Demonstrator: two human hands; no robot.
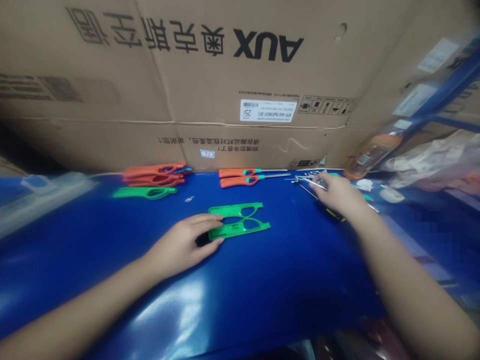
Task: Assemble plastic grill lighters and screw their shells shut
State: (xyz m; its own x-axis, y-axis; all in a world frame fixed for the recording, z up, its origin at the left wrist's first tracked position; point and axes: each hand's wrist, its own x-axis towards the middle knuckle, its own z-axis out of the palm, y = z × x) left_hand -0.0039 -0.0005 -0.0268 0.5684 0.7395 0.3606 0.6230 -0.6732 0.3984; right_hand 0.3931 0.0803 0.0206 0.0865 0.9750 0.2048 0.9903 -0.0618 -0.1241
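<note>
Two green plastic handle shells (240, 221) lie side by side in the middle of the blue table (262, 280). My left hand (185, 242) rests on the table with its fingers curled around their near left ends, thumb and index finger touching them. My right hand (337, 192) reaches to the far right into a small pile of thin metal rods and parts (305, 179); its fingers are bent over them and what they pinch is hidden. A dark tool with a yellow band (335, 214) lies under that wrist.
Two assembled orange lighters with metal tubes (247, 176) lie at the back centre. Orange shells (153, 175) and a green shell (144, 192) are stacked at the back left. A large cardboard box (210, 85) walls the rear. Plastic bags (431, 160) clutter the right.
</note>
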